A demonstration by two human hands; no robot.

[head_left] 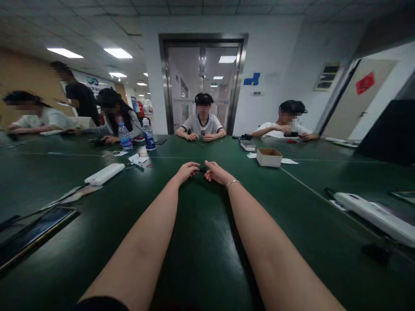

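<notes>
Both my arms reach forward over the dark green table (201, 242). A small, dark, narrow object (202, 169) lies between my fingertips; its kind is too small to make out. From the left, my left hand (187, 171) pinches one end of it with curled fingers. My right hand (218, 173), with a bracelet (234, 183) at the wrist, closes on the other end, its thumb raised above the bent fingers. The hands are a short gap apart, low over the tabletop.
A phone (35, 233) and a white power strip (104, 174) lie left. Two bottles (125, 137) stand beyond. An open box (269, 158) is ahead right, and a long white device (376, 216) lies far right. Several people sit around the table; one stands behind.
</notes>
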